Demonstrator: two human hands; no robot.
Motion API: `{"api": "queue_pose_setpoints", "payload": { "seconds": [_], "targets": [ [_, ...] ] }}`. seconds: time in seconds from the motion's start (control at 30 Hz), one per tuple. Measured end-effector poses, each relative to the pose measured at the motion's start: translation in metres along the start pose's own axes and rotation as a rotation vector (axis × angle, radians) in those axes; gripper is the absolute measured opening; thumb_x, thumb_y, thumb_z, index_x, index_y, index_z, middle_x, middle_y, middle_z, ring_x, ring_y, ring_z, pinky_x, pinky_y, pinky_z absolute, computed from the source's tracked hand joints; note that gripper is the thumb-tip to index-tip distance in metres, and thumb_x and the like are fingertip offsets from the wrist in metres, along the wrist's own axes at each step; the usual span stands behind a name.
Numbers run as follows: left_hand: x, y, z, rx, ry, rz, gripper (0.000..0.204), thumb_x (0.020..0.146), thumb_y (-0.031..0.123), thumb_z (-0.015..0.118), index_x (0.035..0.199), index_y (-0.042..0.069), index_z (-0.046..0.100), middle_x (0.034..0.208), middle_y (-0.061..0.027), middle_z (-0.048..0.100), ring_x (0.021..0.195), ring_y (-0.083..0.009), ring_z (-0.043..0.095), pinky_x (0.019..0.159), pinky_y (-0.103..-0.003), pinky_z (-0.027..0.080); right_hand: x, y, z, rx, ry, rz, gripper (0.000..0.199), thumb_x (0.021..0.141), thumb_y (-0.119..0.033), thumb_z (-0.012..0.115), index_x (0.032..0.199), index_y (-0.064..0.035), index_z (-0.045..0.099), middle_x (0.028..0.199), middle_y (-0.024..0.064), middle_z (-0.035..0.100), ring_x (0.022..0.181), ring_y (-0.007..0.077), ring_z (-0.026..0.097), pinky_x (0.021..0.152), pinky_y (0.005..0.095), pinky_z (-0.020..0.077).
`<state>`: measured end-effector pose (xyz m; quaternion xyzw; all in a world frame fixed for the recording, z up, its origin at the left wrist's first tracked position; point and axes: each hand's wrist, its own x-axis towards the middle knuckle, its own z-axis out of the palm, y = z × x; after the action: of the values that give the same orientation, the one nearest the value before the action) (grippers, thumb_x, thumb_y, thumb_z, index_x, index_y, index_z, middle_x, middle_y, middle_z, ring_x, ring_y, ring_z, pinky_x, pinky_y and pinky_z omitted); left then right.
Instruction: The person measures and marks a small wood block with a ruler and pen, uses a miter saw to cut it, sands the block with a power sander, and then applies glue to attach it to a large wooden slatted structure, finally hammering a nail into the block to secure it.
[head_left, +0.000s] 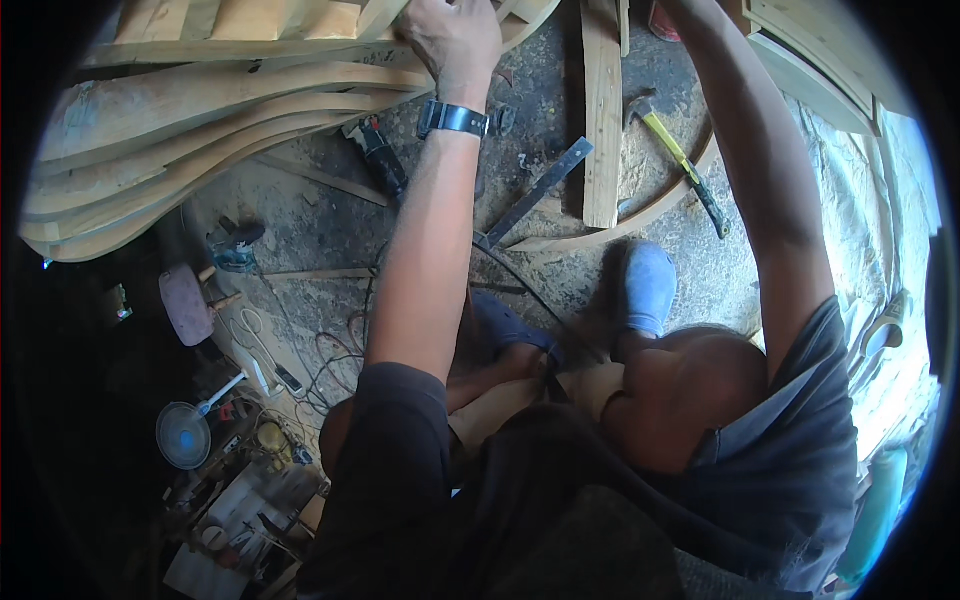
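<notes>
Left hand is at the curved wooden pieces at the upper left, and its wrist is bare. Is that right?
Not the wrist: the head view shows a dark watch on it. The left hand is at the curved wooden pieces, as you say.

Floor grey, worn and blotched with dark stains, pale dust spread over the middle of the frame. Right edge: a crinkled, whitish sheet hangs like a wall, glaring with bluish-white light; a pale wooden panelled piece stands at upper right. Left side sinks into near-black shadow, where a mauve-seated stool shows, with a cluttered, light-coloured surface at lower left.
</notes>
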<state>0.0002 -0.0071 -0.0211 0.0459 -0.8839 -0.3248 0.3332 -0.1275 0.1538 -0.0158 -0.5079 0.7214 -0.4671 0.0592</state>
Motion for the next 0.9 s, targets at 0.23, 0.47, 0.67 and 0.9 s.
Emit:
{"api": "queue_pose_setpoints", "payload": {
  "seconds": [0.23,0.47,0.67,0.9],
  "targets": [
    [-0.004,0.013,-0.008,-0.103,-0.105,-0.11,0.034,0.098,0.025,0.069,0.116,-0.003,0.071,0.102,-0.0189,0.076,0.097,-0.031,0.072,0.087,-0.039,0.053,0.005,0.017,0.026,0.09,-0.034,-0.052,0.029,0.098,-0.015,0.06,0.123,-0.0025,0.065,0.108,0.0161,0.067,0.096,0.0285,0.068,0.086,0.0409,0.0532],
    [0.002,0.045,-0.048,0.21,-0.03,0.252,0.033,0.094,0.017,0.068,0.118,-0.004,0.07,0.116,-0.0222,0.072,0.111,-0.0389,0.069,0.096,-0.042,0.053,0.005,0.028,0.021,0.047,-0.044,-0.02,0.018,0.095,-0.007,0.053,0.111,-0.0037,0.061,0.089,0.014,0.064,0.083,0.0286,0.066,0.077,0.041,0.0519],
    [0.053,0.053,-0.048,0.223,-0.478,0.077,0.027,0.094,0.019,0.07,0.112,-0.001,0.073,0.105,-0.0163,0.076,0.098,-0.0319,0.072,0.085,-0.039,0.055,0.008,0.031,0.01,-0.066,-0.087,-0.107,0.019,0.098,-0.01,0.053,0.114,-0.005,0.061,0.093,0.0149,0.067,0.088,0.0306,0.066,0.082,0.0423,0.0512],
    [0.091,0.023,-0.044,0.022,-0.799,-0.156,0.022,0.097,0.02,0.069,0.095,0.0,0.079,0.086,-0.0054,0.077,0.082,-0.0123,0.07,0.075,-0.028,0.053,0.014,0.017,0.009,0.014,-0.152,-0.029,0.028,0.105,-0.029,0.057,0.119,-0.0047,0.062,0.109,0.0173,0.068,0.104,0.0354,0.065,0.092,0.0443,0.0489]
  ]
}}
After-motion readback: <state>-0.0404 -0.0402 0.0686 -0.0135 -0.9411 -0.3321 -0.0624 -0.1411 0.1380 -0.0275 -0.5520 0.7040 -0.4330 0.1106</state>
